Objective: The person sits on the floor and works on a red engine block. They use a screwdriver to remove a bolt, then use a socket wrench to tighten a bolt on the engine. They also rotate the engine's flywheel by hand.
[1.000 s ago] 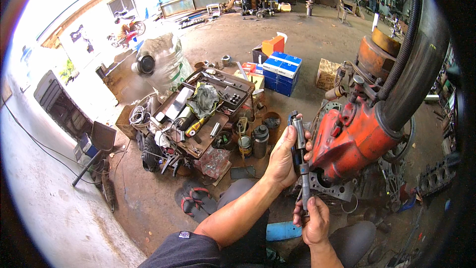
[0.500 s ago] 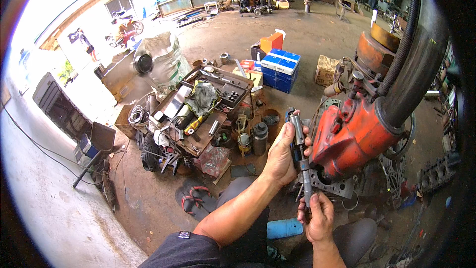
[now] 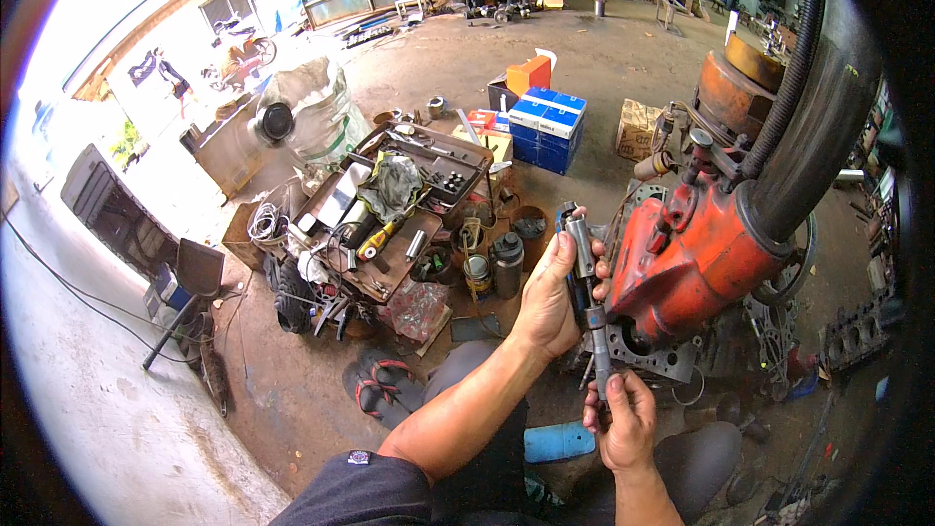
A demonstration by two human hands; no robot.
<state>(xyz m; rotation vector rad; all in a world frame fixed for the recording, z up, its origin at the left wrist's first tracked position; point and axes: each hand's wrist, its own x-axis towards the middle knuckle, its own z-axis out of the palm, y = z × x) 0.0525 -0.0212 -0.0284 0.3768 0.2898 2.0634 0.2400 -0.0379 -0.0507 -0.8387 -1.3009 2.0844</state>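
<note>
A person's two bare hands hold a micrometer-like tool [image 3: 602, 360] in a workshop, between the person's knees and to the left of a red machine [image 3: 687, 258]. The left hand [image 3: 547, 310] grips its far part, thumb pressed along the left of a metal cylinder [image 3: 582, 245], with fingertips curled round to the right side; that grip probably keeps frame and cylinder steady together. The right hand [image 3: 625, 424] pinches the near end of the barrel between thumb and fingers, a hold that would suit fine turning. The tool slants with its barrel toward the person, perhaps so its markings face the eyes.

Below the machine lies a metal plate [image 3: 672, 362] with holes. Left of the hands, a tray [image 3: 397, 265] carries a yellow-handled tool [image 3: 378, 242] and other pieces, seemingly set out within reach. Farther off stand blue boxes [image 3: 550, 141]; sandals [image 3: 378, 392] lie on the floor, near left.
</note>
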